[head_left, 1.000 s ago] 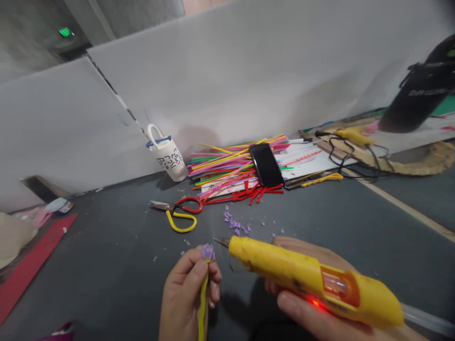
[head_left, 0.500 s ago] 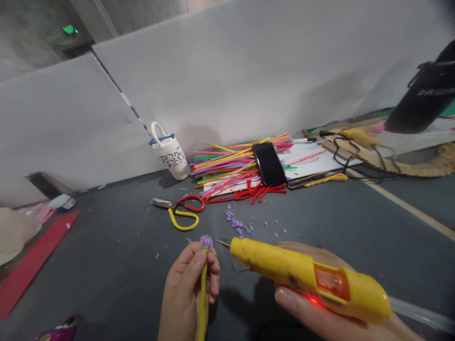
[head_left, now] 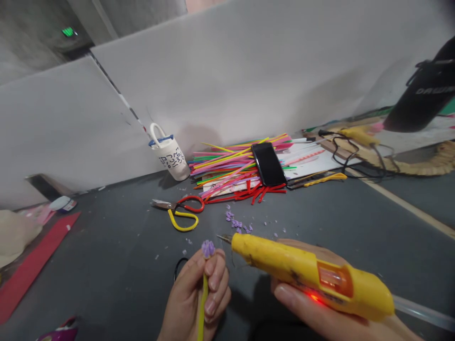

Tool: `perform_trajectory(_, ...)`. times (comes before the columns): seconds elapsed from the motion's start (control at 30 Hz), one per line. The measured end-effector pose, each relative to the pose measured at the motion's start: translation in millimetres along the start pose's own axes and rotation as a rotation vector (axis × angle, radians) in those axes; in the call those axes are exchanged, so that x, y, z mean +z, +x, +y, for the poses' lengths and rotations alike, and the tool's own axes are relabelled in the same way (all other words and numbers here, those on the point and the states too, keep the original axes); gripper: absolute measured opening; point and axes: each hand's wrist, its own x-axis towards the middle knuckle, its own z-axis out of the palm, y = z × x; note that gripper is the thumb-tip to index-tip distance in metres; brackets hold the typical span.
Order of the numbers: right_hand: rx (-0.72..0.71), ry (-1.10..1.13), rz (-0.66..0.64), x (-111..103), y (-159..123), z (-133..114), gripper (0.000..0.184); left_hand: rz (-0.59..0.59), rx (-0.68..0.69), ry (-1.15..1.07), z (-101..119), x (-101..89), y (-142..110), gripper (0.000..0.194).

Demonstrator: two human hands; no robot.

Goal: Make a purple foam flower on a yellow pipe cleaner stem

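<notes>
My left hand (head_left: 201,289) pinches a yellow-green stem (head_left: 202,303) just below its top, where a small cluster of purple pieces (head_left: 208,248) is fixed. In my right hand (head_left: 320,308) is a yellow glue gun (head_left: 302,270), its metal nozzle pointing left, a short gap from the purple cluster. A red light glows at the gun's underside, and a clear glue stick (head_left: 423,310) sticks out of its back end. Small purple bits (head_left: 236,223) lie on the dark table beyond the nozzle.
Scissors (head_left: 177,213) with red and yellow handles lie ahead of my left hand. Behind are a white cup-shaped holder (head_left: 170,158), coloured strips (head_left: 223,163) and a black phone (head_left: 269,165). Another yellow glue gun (head_left: 360,136) with a black cord rests at the right. A red strip (head_left: 39,260) lies left.
My left hand has turned slightly and shifted a little right, with the purple cluster somewhat lower. The nozzle sits slightly higher, still apart from the cluster. A dark loop now shows beside my left hand.
</notes>
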Motion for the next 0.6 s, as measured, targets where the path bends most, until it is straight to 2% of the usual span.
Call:
perform_trajectory(0.13, -0.011, 0.006, 0.027, 2.9, 0.8, 1.8, 0.02, -0.038, 0.028, -0.004, -0.9, -2.7, 1.8, 0.024)
perform_trajectory(0.23, -0.025, 0.043, 0.051, 3.3, -0.4, 1.8, 0.021, -0.055, -0.002, -0.009, 0.3, -2.6, 0.8, 0.023)
perform_trajectory(0.4, 0.048, 0.026, -0.016, -0.8, -3.1, -0.5, 0.022, -0.059, -0.003, -0.061, 0.8, -0.9, -0.3, 0.027)
perform_trajectory(0.6, 0.06, 0.008, -0.044, -0.1, -0.7, 0.8, 0.021, -0.289, -0.032, -0.11, -1.8, -5.0, 4.2, 0.027)
